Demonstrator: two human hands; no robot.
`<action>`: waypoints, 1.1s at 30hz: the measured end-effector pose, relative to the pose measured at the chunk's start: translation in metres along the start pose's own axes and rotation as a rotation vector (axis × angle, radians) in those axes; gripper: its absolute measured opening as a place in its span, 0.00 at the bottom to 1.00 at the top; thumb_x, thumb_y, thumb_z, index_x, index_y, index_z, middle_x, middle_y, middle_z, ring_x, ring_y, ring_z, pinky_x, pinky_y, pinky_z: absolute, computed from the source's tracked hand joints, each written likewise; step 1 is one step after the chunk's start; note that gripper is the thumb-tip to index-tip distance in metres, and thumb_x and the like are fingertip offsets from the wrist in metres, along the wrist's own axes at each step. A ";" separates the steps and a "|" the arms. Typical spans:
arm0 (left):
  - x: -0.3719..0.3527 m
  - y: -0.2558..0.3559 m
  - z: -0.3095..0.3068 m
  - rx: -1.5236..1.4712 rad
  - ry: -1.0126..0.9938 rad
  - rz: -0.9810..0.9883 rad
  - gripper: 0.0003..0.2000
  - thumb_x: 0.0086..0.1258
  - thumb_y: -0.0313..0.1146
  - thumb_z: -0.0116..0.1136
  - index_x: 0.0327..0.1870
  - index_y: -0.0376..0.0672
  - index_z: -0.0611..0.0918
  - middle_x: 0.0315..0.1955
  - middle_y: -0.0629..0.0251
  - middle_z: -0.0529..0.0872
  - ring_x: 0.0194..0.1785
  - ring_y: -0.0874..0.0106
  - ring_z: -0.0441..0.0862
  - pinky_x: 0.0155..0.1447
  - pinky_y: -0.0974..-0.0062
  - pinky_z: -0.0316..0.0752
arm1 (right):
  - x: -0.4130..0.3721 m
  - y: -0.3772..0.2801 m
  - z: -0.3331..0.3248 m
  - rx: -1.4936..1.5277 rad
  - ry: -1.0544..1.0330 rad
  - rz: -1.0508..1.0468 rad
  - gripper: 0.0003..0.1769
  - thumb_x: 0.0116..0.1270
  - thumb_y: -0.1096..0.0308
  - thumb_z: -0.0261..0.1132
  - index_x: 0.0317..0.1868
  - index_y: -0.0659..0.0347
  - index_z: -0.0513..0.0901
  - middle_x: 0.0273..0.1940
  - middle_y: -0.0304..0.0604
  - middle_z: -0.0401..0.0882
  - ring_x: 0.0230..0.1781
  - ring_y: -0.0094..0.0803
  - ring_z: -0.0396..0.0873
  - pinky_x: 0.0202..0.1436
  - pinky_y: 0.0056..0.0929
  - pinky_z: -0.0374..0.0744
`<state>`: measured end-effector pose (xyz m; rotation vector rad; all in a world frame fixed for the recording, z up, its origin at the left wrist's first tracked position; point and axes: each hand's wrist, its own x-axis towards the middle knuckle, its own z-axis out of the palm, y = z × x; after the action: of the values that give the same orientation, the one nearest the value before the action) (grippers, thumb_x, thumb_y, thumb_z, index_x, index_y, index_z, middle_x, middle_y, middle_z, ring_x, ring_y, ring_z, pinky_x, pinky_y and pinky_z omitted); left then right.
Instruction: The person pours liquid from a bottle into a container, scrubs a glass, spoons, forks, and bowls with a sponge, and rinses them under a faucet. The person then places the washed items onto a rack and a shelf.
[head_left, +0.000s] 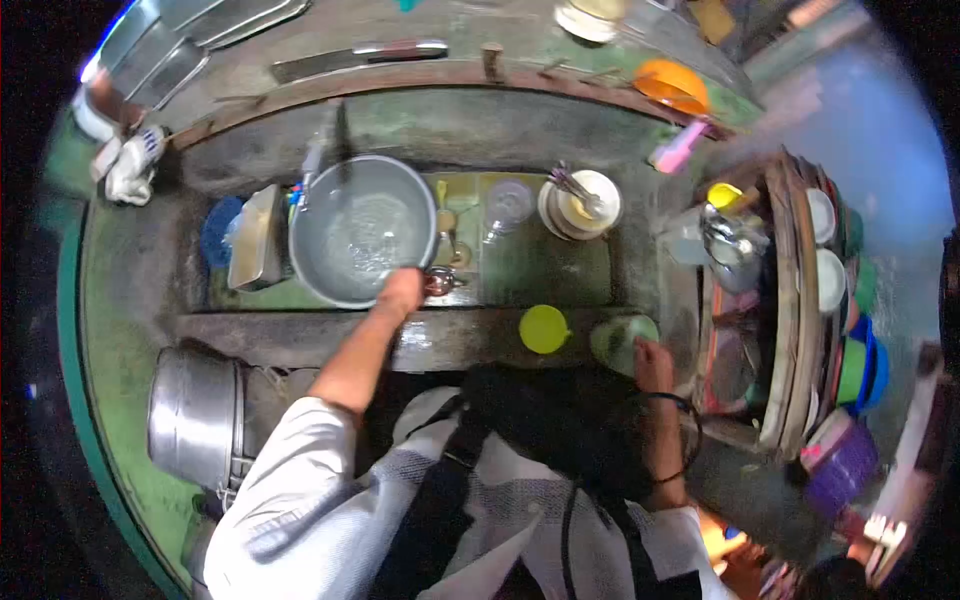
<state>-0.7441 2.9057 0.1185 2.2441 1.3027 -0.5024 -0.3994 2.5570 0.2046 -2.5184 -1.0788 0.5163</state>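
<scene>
Green sink (545,275) holds a big gray tub (363,232) of water, with the left hand (403,289) at its near rim. Right hand (654,364) is by a pale green thing (622,343), and I cannot tell how either hand's fingers are. Between them sits a yellow-green cup (544,329); white bowls (583,207) are behind.
</scene>
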 end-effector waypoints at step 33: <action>-0.161 0.027 0.003 -1.988 -0.110 -0.097 0.10 0.74 0.26 0.44 0.51 0.41 0.77 0.27 0.70 0.80 0.28 0.78 0.80 0.31 0.79 0.81 | 0.066 0.041 0.069 0.215 -0.152 -0.067 0.17 0.55 0.68 0.61 0.46 0.65 0.78 0.40 0.53 0.82 0.42 0.49 0.81 0.46 0.43 0.80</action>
<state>-0.7969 2.7807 0.2092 0.4491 0.9226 0.5323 -0.3636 2.5909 0.1136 -2.2785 -1.0936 0.7714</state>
